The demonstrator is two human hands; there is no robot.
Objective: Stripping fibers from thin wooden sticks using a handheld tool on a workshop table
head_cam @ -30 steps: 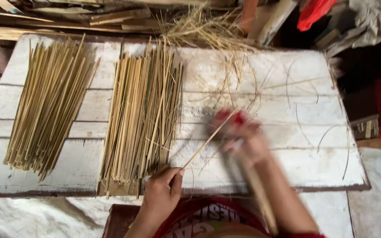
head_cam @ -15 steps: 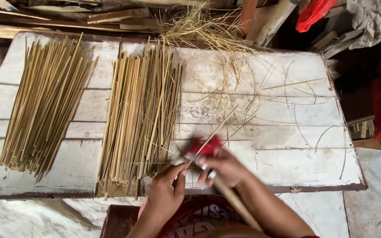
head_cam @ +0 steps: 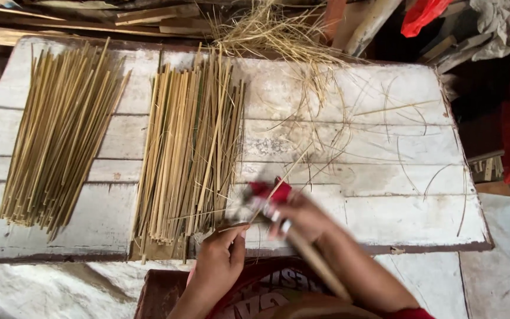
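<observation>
A thin bamboo stick (head_cam: 278, 188) is pinched at its near end by the left hand (head_cam: 222, 257), fingers closed on it. The right hand (head_cam: 302, 215), blurred, is closed round a knife w/ red-wrapped handle (head_cam: 267, 194), laid against the stick. Both are over the white plank table (head_cam: 385, 207); stick bundles (head_cam: 190, 147) lie just left.

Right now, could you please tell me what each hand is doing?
Left hand: closed, pinching a thin bamboo strip.
Right hand: closed around a blurred, wooden-handled tool.
</observation>
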